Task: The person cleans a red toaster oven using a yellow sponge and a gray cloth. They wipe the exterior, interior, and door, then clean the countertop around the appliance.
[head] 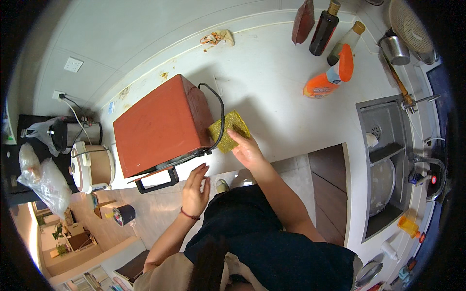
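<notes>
A red toaster oven (160,123) stands on the white countertop (269,83), its black door handle (160,183) facing me. My right hand (248,151) grips a yellow-green scouring pad (229,131) beside the oven's right side. The black power cord (221,109) loops from the oven's rear top to its front corner and passes over the pad's left part. Whether the pad touches the oven cannot be seen clearly. Near the front corner, just off the handle, my left hand (195,191) holds nothing, its fingers loosely bent and the thumb apart.
An orange spray bottle (324,83) and dark sauce bottle (324,31) stand at the back right. A crumpled cloth (220,37) lies by the wall. Right is a grey sink (364,123) holding a large lid or pan (382,185). A rice cooker (93,167) sits left.
</notes>
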`<state>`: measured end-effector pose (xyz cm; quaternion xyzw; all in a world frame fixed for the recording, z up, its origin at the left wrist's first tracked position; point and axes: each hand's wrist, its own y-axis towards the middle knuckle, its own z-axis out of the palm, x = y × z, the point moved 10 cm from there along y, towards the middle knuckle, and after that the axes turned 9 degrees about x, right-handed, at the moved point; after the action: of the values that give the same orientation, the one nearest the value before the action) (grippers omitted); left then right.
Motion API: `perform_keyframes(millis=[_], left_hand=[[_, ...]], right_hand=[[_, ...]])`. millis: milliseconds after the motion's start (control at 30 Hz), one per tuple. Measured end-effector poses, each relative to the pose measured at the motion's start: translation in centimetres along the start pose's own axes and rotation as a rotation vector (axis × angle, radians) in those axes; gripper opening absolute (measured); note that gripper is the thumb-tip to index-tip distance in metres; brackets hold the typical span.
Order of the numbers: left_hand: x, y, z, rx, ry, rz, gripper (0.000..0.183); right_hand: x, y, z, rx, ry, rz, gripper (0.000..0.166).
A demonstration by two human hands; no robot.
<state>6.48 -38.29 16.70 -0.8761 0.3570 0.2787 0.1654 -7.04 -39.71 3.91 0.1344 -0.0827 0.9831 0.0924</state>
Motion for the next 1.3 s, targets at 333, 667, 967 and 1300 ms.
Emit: perform_keyframes(millis=[333,667,967,1300], left_hand=[[1.9,-2.0,-6.6,-0.414,0.571,-0.119,0.058],[3.8,-4.5,-5.3,-0.36,0.449,-0.122,0.042],[4.7,-8.0,-1.8,-0.343,0.432,-0.087,0.044],[1.6,-7.4,-2.1,-0.292,0.412,0.042,0.048]], right_hand=[[-1.2,-0.3,0.0,-0.17,-0.133,0.022,0.03],[0.8,0.0,0.6,0.001,0.006,-0.043,0.026],[11.3,0.1,-2.3,-0.065,-0.338,0.073,0.028],[10.2,-0.1,-1.6,-0.042,-0.111,0.006,0.029]])
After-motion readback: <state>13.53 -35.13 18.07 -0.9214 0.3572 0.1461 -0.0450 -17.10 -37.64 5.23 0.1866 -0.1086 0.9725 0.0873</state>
